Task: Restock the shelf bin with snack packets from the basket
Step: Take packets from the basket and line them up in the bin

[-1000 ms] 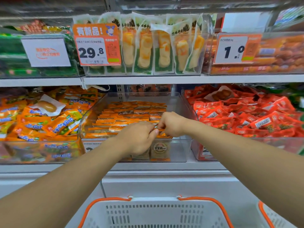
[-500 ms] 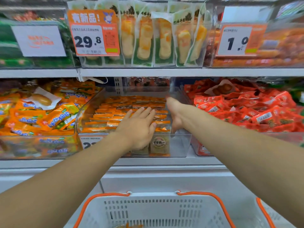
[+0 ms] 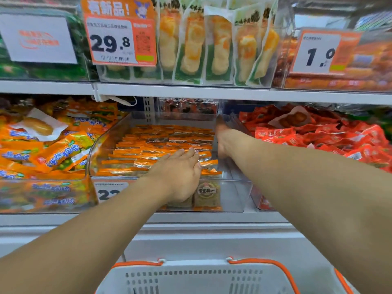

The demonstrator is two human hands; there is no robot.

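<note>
A clear plastic shelf bin (image 3: 235,194) on the middle shelf holds rows of orange snack packets (image 3: 161,143). My left hand (image 3: 180,172) lies flat on the front rows, fingers straight and together, pressing the packets down. My right hand (image 3: 222,139) reaches deep along the bin's right wall, edge-on, fingers stretched toward the back. It holds nothing that I can see. The white basket (image 3: 201,276) with orange handles sits below at the bottom edge; its contents are out of view.
Left of the bin lies a heap of orange and yellow packets (image 3: 53,149), right of it a heap of red packets (image 3: 331,134). The upper shelf carries green-and-yellow pouches (image 3: 212,45) and price tags reading 29.8 (image 3: 118,39) and 1.0 (image 3: 318,52).
The two hands, together at the bin's front a second ago, have parted. The left one spread flat on the packets; the right one slid toward the back along the right wall.
</note>
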